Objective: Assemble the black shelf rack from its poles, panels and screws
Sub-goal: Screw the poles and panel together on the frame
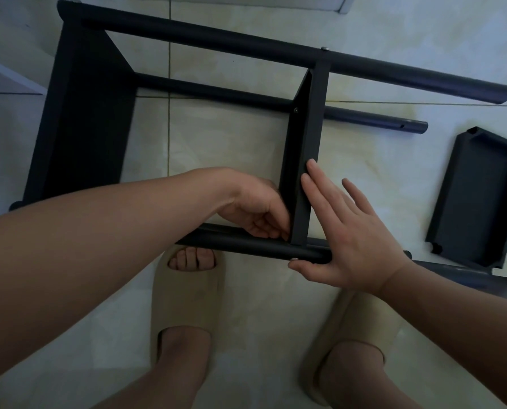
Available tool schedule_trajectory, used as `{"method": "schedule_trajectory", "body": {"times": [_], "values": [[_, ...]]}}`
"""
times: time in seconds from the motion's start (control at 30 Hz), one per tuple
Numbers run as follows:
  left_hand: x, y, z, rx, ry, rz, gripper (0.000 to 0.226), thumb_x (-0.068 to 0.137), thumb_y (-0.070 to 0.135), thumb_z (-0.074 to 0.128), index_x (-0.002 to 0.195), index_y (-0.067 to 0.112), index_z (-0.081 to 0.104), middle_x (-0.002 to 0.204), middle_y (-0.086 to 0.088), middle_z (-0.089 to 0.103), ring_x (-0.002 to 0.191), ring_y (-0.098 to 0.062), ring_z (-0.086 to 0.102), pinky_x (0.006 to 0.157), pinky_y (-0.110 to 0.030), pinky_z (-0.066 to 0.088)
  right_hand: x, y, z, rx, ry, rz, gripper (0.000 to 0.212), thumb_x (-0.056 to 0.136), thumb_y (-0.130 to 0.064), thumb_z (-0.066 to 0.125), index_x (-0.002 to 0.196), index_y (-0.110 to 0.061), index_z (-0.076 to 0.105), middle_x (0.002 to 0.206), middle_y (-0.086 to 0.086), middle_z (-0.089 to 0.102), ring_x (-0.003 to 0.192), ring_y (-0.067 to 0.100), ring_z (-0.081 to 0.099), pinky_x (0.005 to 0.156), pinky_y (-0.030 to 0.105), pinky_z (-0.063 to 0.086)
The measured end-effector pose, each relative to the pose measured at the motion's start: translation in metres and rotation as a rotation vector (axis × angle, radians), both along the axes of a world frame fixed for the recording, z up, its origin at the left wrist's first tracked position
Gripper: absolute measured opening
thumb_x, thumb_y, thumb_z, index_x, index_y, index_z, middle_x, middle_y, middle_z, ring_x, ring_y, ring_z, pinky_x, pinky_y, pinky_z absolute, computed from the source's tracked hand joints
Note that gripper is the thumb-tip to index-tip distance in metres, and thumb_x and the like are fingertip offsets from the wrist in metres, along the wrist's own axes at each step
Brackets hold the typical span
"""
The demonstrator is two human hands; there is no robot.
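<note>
While the black metal shelf panel [308, 149] meets the black round pole [246, 246], the right hand [349, 240] braces its edge with straight, released fingers, likely for alignment. Left of them, the left hand [252, 208] curls at the joint, grasp undeterminable.

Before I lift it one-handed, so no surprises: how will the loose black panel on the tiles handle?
The loose panel is probably stiff: raised rims run around it. It looks thin, so likely light. Lying flat, it should slide on the tiles rather than roll.
</note>
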State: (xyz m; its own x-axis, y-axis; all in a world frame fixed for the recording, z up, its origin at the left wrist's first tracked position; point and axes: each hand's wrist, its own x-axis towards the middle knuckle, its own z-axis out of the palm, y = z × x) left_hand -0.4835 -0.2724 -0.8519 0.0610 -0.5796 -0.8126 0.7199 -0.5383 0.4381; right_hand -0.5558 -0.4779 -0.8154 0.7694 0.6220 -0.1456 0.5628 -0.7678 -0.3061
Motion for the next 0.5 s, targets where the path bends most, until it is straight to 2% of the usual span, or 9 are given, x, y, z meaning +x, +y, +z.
{"method": "schedule_trajectory", "body": {"times": [0.13, 0.3, 0.5], "values": [[-0.0006, 0.0009, -0.0005, 0.0, 0.022, 0.003, 0.019, 0.088, 0.0, 0.065, 0.075, 0.011, 0.074, 0.075, -0.004, 0.07, 0.067, -0.012, 0.062, 0.069, -0.023, 0.053, -0.0001, -0.0003, -0.0006, 0.006, -0.004, -0.005, 0.112, 0.083, -0.075, 0.052, 0.161, -0.005, 0.016, 0.171, 0.01, 0.007, 0.156, 0.023, 0.018, 0.121, 0.057, 0.026], [0.0017, -0.0007, 0.0021, 0.05, -0.002, -0.079, 0.012, 0.092, 0.013, 0.064, 0.083, 0.015, 0.072, 0.077, 0.003, 0.071, 0.065, -0.008, 0.058, 0.064, -0.019, 0.048, 0.0004, -0.0005, -0.0004, 0.007, 0.003, -0.006, 0.112, 0.083, -0.075, 0.052, 0.161, -0.005, 0.016, 0.171, 0.01, 0.006, 0.156, 0.023, 0.018, 0.122, 0.057, 0.025], [0.0075, -0.0036, 0.0031, 0.045, -0.002, -0.158, 0.014, 0.093, 0.006, 0.062, 0.085, 0.016, 0.069, 0.074, 0.004, 0.07, 0.066, -0.007, 0.056, 0.065, -0.019, 0.045, -0.0003, -0.0007, -0.0016, 0.008, -0.01, -0.008, 0.112, 0.082, -0.075, 0.053, 0.161, -0.005, 0.016, 0.171, 0.01, 0.007, 0.156, 0.023, 0.019, 0.121, 0.056, 0.025]]}}
